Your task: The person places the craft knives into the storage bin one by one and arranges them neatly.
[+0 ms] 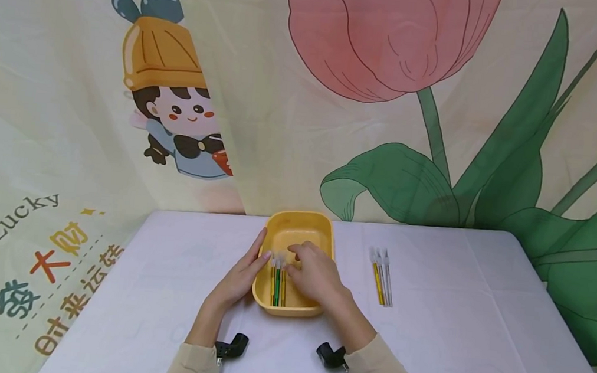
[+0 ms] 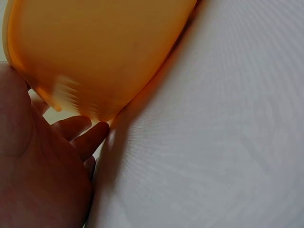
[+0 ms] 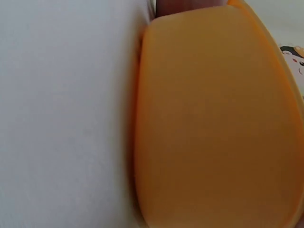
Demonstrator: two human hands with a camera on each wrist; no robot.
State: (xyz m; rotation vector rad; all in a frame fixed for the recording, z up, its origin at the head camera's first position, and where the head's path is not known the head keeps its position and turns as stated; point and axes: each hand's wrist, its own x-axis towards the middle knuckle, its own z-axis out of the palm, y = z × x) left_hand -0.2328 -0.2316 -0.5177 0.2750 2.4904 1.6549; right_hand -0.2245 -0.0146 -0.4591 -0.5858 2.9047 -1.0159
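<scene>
In the head view, a yellow plastic tray (image 1: 293, 311) sits on the white table. Slim pen-like sticks (image 1: 277, 285), yellow and green with pale translucent tips, lie side by side along its left inside. My left hand (image 1: 237, 276) grips the tray's left wall, thumb at the rim and fingers along the outside. Its fingers (image 2: 90, 140) show against the tray's wall in the left wrist view. Over the tray's right half is my right hand (image 1: 317, 273), fingers loosely bent, thumb close to the sticks' tips. The tray's outer wall (image 3: 218, 118) fills much of the right wrist view.
To the right of the tray, three more slim sticks (image 1: 382, 277), one yellow and two silvery, lie together on the white table (image 1: 468, 320). Behind the table's far edge hangs a printed backdrop (image 1: 281, 137) with a tulip and a cartoon figure.
</scene>
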